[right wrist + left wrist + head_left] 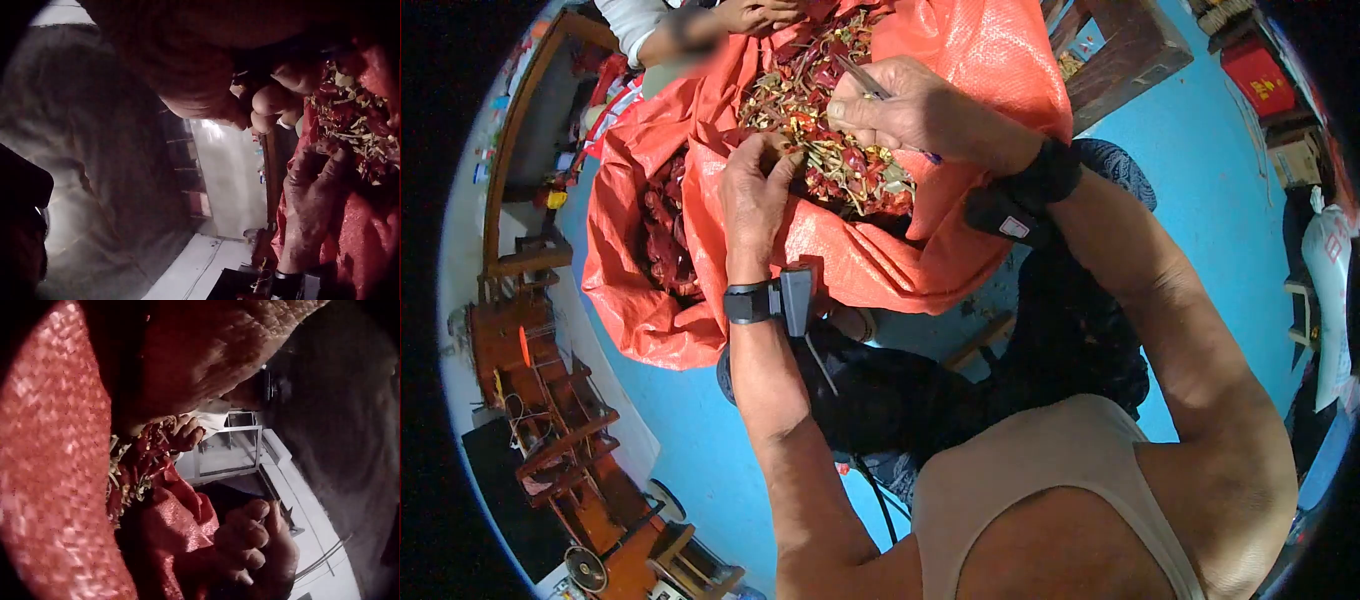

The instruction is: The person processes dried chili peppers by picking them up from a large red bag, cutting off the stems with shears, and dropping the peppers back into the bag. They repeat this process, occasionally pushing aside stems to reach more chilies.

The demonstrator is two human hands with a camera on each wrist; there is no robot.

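Working over an orange-red woven sack (880, 265), open, with a mixed pile (860, 185) of dried red chilies, pale stems and leafy scraps on it. Right hand (895, 108) grips scissors (860, 78), fingers curled round the handles, blades pointing far left over the pile; blade gap unclear. Left hand (755, 190) at the near left edge of the pile, thumb and forefinger together, pinching what looks like a small dried chili (327, 148). Hands near each other, not touching. More whole dark red chilies (668, 230) lie left, in another orange-red opening; can't tell if that's a separate sack. Far left, a second person's hand (760, 14) at the sack's edge, white sleeve; whether it holds anything is hard to tell. Blue floor (1200, 150) around. Wooden bench (1125, 65) far right, white sack (1330, 300) on the right side, wooden furniture (550, 400) along the left.
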